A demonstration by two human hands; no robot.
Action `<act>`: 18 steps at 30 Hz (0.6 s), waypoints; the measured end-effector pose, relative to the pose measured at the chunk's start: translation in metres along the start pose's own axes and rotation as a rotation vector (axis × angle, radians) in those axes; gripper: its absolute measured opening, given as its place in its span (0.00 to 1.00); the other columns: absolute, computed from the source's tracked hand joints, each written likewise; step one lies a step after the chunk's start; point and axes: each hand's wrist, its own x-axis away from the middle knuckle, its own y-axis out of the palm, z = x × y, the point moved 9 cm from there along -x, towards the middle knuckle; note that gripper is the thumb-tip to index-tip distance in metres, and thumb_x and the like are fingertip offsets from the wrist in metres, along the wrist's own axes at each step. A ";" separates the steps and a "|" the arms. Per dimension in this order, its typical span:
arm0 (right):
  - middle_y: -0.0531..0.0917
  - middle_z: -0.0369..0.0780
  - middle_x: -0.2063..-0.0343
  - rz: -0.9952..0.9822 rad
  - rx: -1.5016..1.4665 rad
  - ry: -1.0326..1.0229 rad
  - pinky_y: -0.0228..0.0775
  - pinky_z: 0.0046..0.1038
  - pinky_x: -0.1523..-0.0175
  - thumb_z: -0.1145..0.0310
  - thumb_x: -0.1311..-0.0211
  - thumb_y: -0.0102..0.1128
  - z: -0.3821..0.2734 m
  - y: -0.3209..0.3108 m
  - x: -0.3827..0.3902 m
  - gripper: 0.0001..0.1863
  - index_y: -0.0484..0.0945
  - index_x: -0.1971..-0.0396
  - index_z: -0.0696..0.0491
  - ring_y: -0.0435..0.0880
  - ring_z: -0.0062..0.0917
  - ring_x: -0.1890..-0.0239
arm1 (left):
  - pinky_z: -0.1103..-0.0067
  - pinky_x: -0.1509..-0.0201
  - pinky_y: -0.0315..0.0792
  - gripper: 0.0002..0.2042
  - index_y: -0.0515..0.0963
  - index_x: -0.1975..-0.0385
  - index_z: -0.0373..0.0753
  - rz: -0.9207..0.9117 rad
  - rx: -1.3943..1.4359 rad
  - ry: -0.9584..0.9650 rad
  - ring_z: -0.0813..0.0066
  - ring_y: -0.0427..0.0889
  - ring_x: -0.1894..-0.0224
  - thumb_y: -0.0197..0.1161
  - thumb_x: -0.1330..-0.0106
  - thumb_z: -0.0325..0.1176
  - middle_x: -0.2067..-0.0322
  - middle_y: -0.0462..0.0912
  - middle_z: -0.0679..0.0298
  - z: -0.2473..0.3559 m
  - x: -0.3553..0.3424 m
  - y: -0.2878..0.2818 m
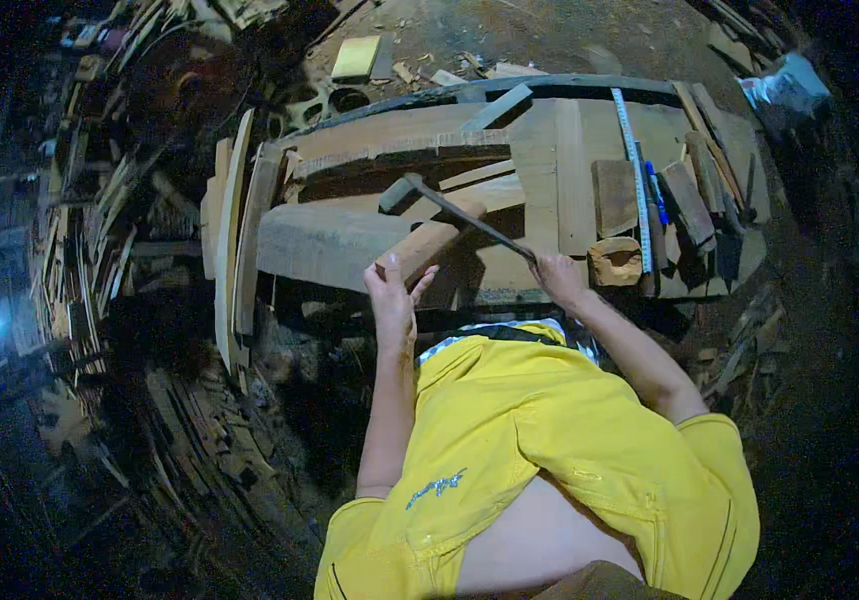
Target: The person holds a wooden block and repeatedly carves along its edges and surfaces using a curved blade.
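My left hand (396,298) grips the near end of a thick wooden block (418,250) with thumb and fingers. The block slants away to the right, above the bench. In my right hand (560,278) is the handle end of a hammer-like tool (475,222). Its long dark shaft passes over the block's far end, and its blocky head lies beyond the block, to the left. Whether the head touches the wood under it I cannot tell. Close by my right hand sits a short wooden piece with a round hollow (616,262).
A low wooden bench (540,165) carries loose boards and a gap near its middle. At its right lie a white measuring strip (632,165), blue pens (658,193) and wood blocks (690,205). Upright planks (233,235) stand at the left end. Scrap wood (80,260) is heaped farther left.
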 end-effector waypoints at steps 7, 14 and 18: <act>0.80 0.46 0.76 0.026 0.001 -0.209 0.72 0.44 0.70 0.66 0.45 0.51 -0.022 -0.006 0.026 0.12 0.72 0.59 0.45 0.80 0.44 0.72 | 0.70 0.61 0.81 0.20 0.55 0.55 0.33 -0.069 0.043 0.013 0.53 0.80 0.61 0.48 0.32 0.45 0.55 0.67 0.49 0.000 -0.006 0.002; 0.79 0.48 0.74 -0.099 0.005 0.065 0.70 0.42 0.66 0.67 0.46 0.53 0.030 0.004 0.010 0.11 0.75 0.62 0.51 0.80 0.45 0.70 | 0.68 0.59 0.80 0.21 0.57 0.56 0.32 -0.114 0.095 0.016 0.54 0.79 0.60 0.49 0.33 0.46 0.53 0.67 0.47 0.001 -0.001 0.004; 0.79 0.49 0.73 -0.018 -0.149 -0.191 0.71 0.39 0.65 0.70 0.48 0.56 -0.009 -0.003 0.017 0.11 0.75 0.62 0.52 0.79 0.43 0.67 | 0.68 0.57 0.80 0.20 0.58 0.57 0.31 -0.092 0.161 0.052 0.54 0.79 0.59 0.48 0.32 0.45 0.55 0.70 0.47 0.002 -0.002 0.008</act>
